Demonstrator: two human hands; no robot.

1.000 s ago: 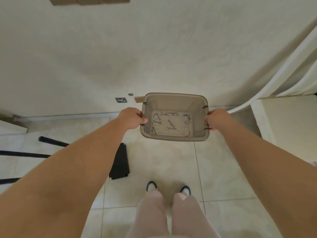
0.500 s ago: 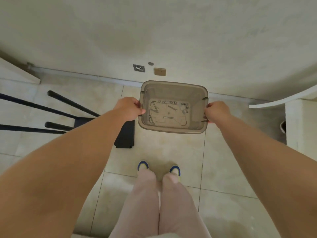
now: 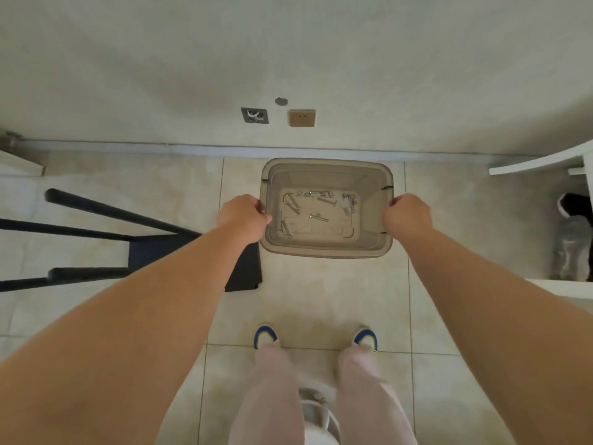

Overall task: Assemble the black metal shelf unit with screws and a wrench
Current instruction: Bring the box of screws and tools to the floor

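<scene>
A brown translucent plastic bin (image 3: 325, 248) hangs over the tiled floor in front of me, held by both rims. My left hand (image 3: 242, 217) grips its left rim and my right hand (image 3: 407, 216) grips its right rim. Several silver screws (image 3: 319, 217) and small metal parts lie loose on the bin's bottom. The black metal shelf unit (image 3: 144, 252) lies on the floor at the left, its thin black legs (image 3: 106, 210) pointing left; my left forearm covers part of it.
A wall with a socket plate (image 3: 301, 117) and an open outlet box (image 3: 254, 115) runs just behind the bin. White furniture (image 3: 545, 162) stands at the right edge, with a dark object (image 3: 576, 208) beside it. My feet in blue-tipped shoes (image 3: 265, 336) stand on the tiles below.
The view has tilted further down and the bin now sits lower, closer to the floor by the wall. Both hands keep their grip on its rims. More of the black shelf legs shows.
</scene>
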